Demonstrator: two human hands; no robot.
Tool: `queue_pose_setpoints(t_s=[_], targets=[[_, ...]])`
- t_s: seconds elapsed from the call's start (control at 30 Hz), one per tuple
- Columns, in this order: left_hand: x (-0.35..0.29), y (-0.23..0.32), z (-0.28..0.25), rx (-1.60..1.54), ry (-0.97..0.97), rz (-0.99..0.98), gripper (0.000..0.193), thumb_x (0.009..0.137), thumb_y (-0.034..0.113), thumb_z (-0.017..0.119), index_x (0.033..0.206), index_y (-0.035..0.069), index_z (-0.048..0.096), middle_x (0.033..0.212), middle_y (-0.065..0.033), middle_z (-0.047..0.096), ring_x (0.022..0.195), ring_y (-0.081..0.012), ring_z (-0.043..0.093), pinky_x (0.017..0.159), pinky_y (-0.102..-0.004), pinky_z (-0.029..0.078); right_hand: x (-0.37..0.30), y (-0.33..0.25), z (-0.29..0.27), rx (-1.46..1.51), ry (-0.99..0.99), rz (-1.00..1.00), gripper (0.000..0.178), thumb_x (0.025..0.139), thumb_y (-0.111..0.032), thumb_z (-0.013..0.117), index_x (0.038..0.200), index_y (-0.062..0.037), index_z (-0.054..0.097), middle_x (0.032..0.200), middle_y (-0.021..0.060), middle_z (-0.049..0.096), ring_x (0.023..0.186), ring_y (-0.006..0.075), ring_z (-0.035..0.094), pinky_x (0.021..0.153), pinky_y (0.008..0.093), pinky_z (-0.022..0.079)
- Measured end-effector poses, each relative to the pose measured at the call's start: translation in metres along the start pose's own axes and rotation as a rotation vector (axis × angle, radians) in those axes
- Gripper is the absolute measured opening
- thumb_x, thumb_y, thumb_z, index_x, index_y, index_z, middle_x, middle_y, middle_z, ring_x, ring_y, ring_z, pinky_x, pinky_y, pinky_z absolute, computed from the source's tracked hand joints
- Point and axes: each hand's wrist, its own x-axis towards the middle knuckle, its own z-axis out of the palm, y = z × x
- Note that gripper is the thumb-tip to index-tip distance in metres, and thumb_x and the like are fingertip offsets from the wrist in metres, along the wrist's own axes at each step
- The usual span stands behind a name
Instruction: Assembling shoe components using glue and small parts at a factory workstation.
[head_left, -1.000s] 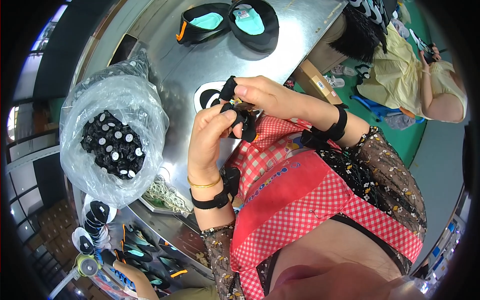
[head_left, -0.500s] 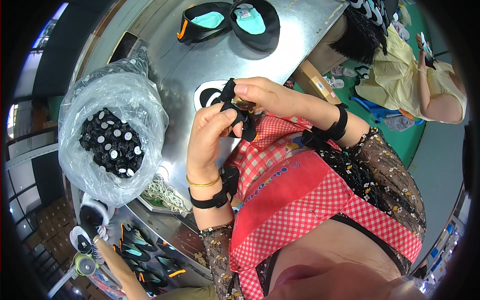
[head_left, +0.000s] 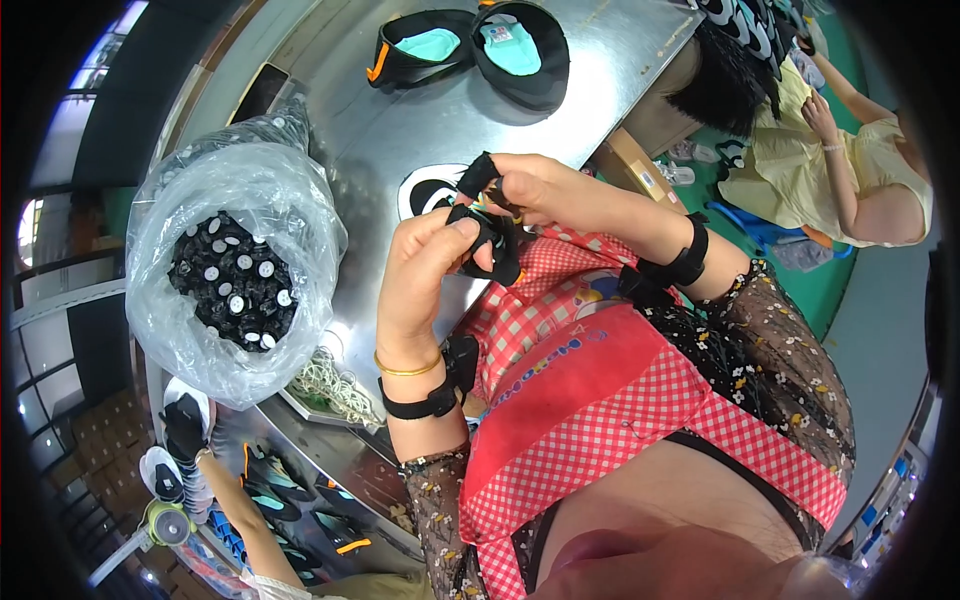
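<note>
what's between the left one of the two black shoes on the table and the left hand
Head view: a flat white-and-black piece on the metal table, much nearer the left hand.

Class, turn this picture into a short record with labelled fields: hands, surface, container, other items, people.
Left hand: left hand pinches a black item; its exact kind is unclear
Right hand: right hand has its fingertips at black material; the grip is unclear
Surface: metal table
Container: clear plastic bag, open, holding black pieces with white round parts
Other items: two black shoe-shaped pieces with turquoise insides, farther up the table
People: co-worker in yellow at right; another's forearm at lower left
</note>
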Motion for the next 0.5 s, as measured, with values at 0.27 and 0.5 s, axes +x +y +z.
queue_pose_setpoints(t_s=[0.27, 0.5], targets=[[-0.002, 0.012, 0.011, -0.057, 0.168, 0.076, 0.023, 0.09, 0.021, 0.05, 0.087, 0.001, 0.062, 0.072, -0.0003, 0.061, 0.06, -0.0033, 0.047, 0.055, -0.0175, 0.033, 0.003, 0.001, -0.008, 0.099, 0.035, 0.234, 0.06, 0.091, -0.059, 0.035, 0.108, -0.0063, 0.058, 0.099, 0.0015, 0.057, 0.09, 0.0086, 0.049, 0.067, 0.0245, 0.042], [-0.002, 0.012, 0.01, 0.063, -0.006, 0.076, 0.024, 0.089, 0.016, 0.051, 0.076, 0.0, 0.062, 0.073, -0.0008, 0.061, 0.069, -0.0069, 0.052, 0.065, -0.0211, 0.039, 0.008, 0.007, 0.0, 0.107, 0.07, 0.064, 0.038, 0.093, -0.042, 0.041, 0.088, -0.0058, 0.053, 0.085, 0.0, 0.052, 0.078, 0.0081, 0.046, 0.063, 0.0241, 0.041]])
